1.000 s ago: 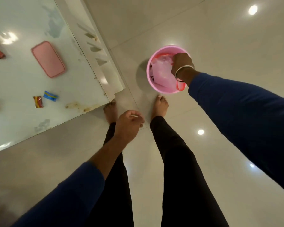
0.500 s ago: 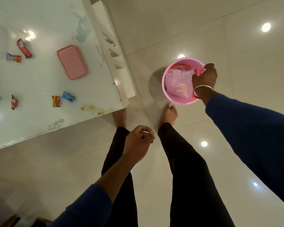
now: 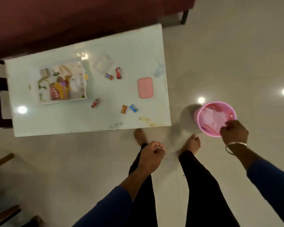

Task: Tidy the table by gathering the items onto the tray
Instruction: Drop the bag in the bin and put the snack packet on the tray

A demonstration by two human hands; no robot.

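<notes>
A: Where are the person's hands?

B: The right hand point(image 3: 234, 131) hovers at the pink bin's point(image 3: 202, 115) rim, fingers curled, seemingly empty; the left hand point(image 3: 152, 154) is curled, perhaps pinching a thin stick, though that is unclear.

A: And the sweets?

B: Wrapped candies point(image 3: 133, 108) lie scattered on the table point(image 3: 72, 122); the tray point(image 3: 44, 100) sits left; best gathered several per reach.

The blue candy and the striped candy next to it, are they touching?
Apart. The head view shows a strip of bare table between the blue candy and the striped candy.

Sweets point(image 3: 124, 109) scattered on table point(image 3: 72, 122), tray point(image 3: 44, 102), pink bin point(image 3: 202, 128)
</notes>
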